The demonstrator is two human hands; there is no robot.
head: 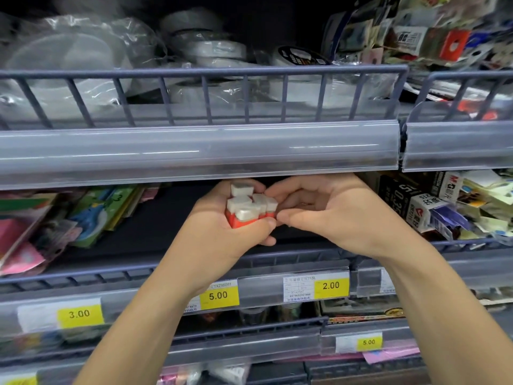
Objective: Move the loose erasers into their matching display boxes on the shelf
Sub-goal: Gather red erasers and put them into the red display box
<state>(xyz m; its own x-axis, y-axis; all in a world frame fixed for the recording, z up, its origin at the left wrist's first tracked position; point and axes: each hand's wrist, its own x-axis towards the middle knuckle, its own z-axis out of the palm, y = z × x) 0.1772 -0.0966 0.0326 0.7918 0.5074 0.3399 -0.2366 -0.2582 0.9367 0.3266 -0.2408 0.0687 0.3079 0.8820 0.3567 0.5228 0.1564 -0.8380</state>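
Head view
Left hand (222,232): clenched around a bunch of erasers (249,208), white ends up, red sleeves below
Right hand (327,215): fingertips pinching the rightmost eraser of the bunch
Place: in front of the dark middle shelf (155,226), above the price tags (219,295)

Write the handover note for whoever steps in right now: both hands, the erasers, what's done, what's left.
Left hand: closed around a bundle of red-sleeved white erasers, held in front of the middle shelf's dark gap.
Right hand: fingertips touching the bundle's right side, squaring it or picking one off.
Done: erasers gathered in hand.
Left: none boxed; no matching display box clearly visible, so find it, then load them.
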